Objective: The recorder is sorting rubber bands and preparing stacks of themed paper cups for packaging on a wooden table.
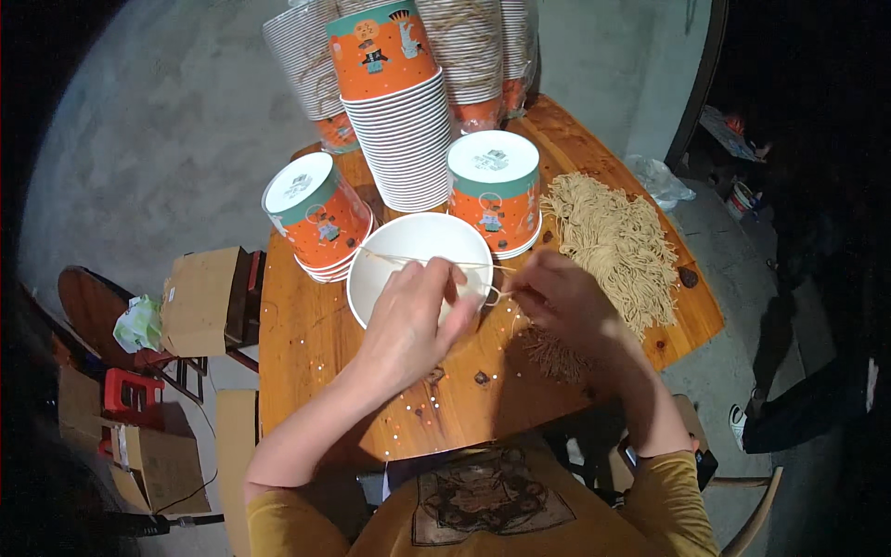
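My left hand (410, 314) is closed in a pinch over the near side of a white paper tub (367, 283), which stands mouth up on the wooden table. A thin tan string (394, 256) runs across the tub's mouth and through its fingers. To the right, my right hand (555, 290) pinches the string's other part beside the tub's rim. A small loop of the string shows between the two hands. The fingertips of both hands are partly hidden. A pile of tan strands (608, 246) lies beyond my right hand, and a brownish tuft (557, 355) lies under my right forearm.
Upside-down orange and green tubs (320, 227), (495, 209) flank the white one. Behind rises a tall stack of tubs (399, 130), with bagged stacks (469, 56) behind. Small white bits dot the table (306, 371). Cardboard boxes (200, 297) and a red stool (130, 395) stand left.
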